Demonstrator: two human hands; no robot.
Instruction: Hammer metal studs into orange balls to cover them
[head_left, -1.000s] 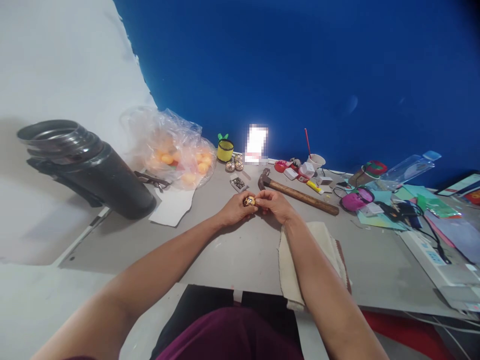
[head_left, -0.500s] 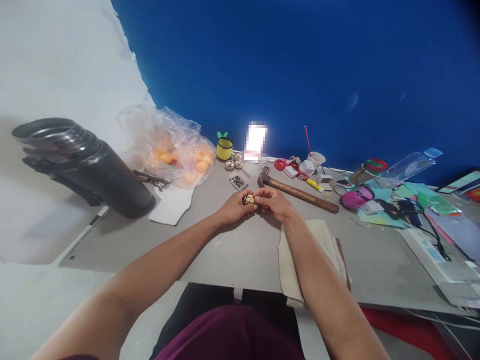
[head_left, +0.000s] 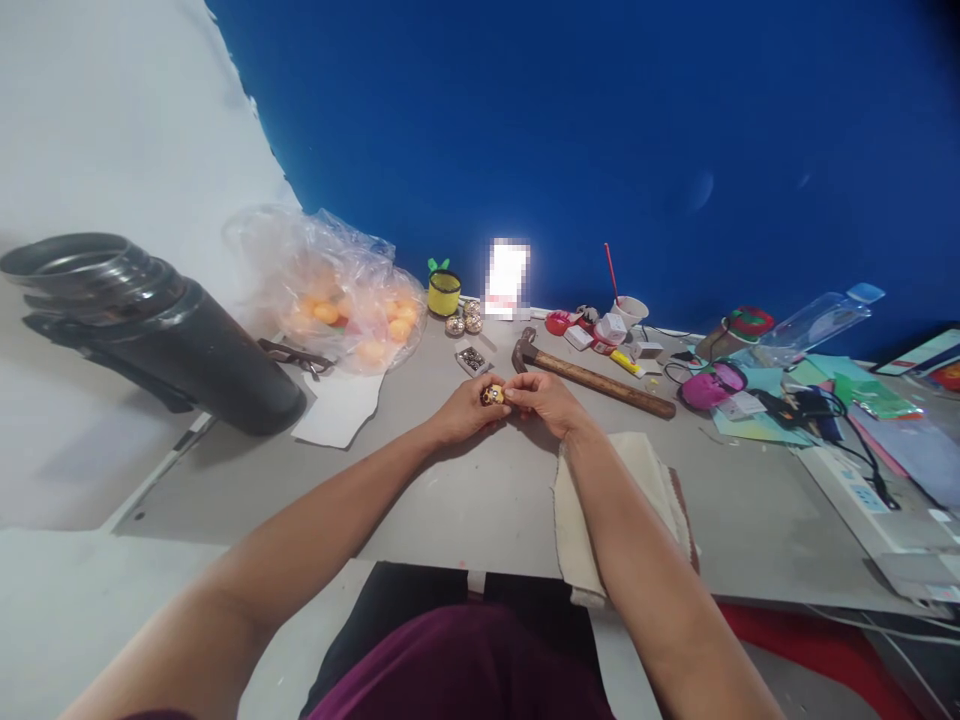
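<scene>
Centre of the worktop (head_left: 465,500), both hands meet on one small thing. Left hand (head_left: 463,412) has its fingers curled shut round a small studded ball (head_left: 493,395), gold & dark, which peeks out at the thumb side. Right hand (head_left: 541,400) comes in from the opposite side, fingers pinched together w/ the tips touching the ball's right edge. Whether anything sits btw those tips is too small to tell. Both hands are low over the grey surface, ball right btw them, just in front of the hammer.

Right forearm lies across a folded cream cloth (head_left: 600,500) at the near edge of the worktop. Just behind the hands lies the hammer (head_left: 592,378), head to the left, wooden handle running off to the right. Left of the hammer head sits a small tray of pins (head_left: 472,359), close to the hands but not touching. Further back, two more studded balls (head_left: 463,325) sit beside a yellow cup (head_left: 443,293).

Over on the left is a clear plastic bag (head_left: 337,290) full of orange balls, w/ a white sheet of paper (head_left: 337,408) in front of it & dark pliers (head_left: 296,355) alongside. Beyond that, a big black ribbed cylinder (head_left: 150,330) lies on its side.

Right side is busy: a pink item (head_left: 705,388), tangled cables, coloured paper sheets, a clear bottle (head_left: 817,322) w/ blue cap lying down, and a white power strip (head_left: 862,490) near the edge, all well apart from the hands.
</scene>
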